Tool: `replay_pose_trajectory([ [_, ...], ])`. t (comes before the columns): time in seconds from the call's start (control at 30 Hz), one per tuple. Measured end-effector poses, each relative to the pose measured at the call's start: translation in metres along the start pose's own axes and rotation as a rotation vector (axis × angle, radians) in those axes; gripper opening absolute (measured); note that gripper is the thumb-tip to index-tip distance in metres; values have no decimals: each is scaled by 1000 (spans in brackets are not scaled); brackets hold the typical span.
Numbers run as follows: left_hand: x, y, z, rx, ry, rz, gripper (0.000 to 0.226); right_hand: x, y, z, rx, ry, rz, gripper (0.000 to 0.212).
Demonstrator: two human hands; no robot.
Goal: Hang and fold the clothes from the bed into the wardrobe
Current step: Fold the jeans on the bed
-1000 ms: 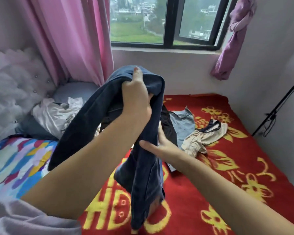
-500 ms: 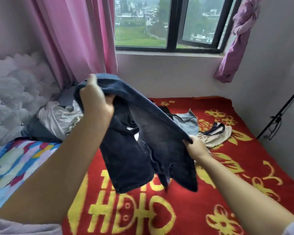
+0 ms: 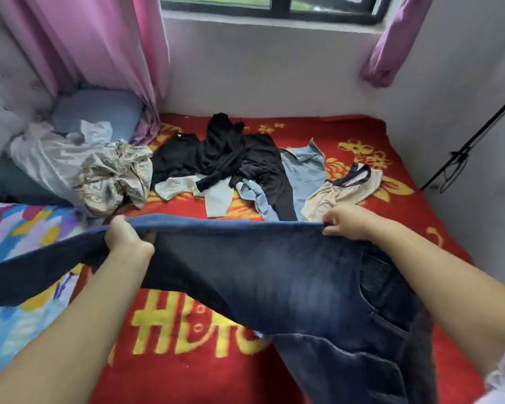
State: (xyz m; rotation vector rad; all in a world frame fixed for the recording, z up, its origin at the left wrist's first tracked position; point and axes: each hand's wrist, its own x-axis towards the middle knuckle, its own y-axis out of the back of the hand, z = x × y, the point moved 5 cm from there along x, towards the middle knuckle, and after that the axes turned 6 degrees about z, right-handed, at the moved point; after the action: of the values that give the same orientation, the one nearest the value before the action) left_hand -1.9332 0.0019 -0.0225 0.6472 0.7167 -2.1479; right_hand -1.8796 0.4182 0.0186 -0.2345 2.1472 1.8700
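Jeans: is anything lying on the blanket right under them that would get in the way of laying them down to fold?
Nothing visible does. Both the left hand and right hand grip the jeans over bare red blanket. The clothes pile lies farther back, toward the window.

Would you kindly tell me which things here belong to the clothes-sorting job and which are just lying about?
Part of the job:
dark blue jeans, gripped by left hand and right hand
black garments
light blue garment
beige top

Just there:
pink curtain
red blanket
black stand
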Motion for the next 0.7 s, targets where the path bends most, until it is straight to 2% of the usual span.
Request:
replay_pose_trajectory([
  [0.07,16,-3,-40,19,91,-41,32,11,-40,22,71,-117,213,28],
  [0.1,26,-2,-65,104,146,-72,37,10,-62,31,148,-162,262,31],
  [0.13,36,2,-90,216,180,-98,40,8,-87,40,192,-188,258,33],
  [0.2,44,16,-141,479,196,-132,38,0,-145,60,191,-221,124,35],
  [0.27,35,29,-193,736,184,-188,21,-17,-200,88,246,-310,-26,36],
  [0.33,16,45,-254,989,218,-289,13,-39,-254,121,305,-421,-136,37],
  [0.47,-32,78,-383,1420,336,-557,17,-63,-347,170,460,-626,-281,51],
  [0.53,-59,89,-445,1547,354,-692,17,-60,-381,184,575,-696,-267,61],
  [0.6,-84,93,-502,1658,319,-825,10,-47,-405,197,699,-773,-183,67],
  [0.63,-94,91,-526,1712,269,-849,14,-37,-415,203,750,-804,-129,69],
  [0.7,-105,83,-562,1781,149,-767,38,-16,-422,211,822,-845,-48,70],
])
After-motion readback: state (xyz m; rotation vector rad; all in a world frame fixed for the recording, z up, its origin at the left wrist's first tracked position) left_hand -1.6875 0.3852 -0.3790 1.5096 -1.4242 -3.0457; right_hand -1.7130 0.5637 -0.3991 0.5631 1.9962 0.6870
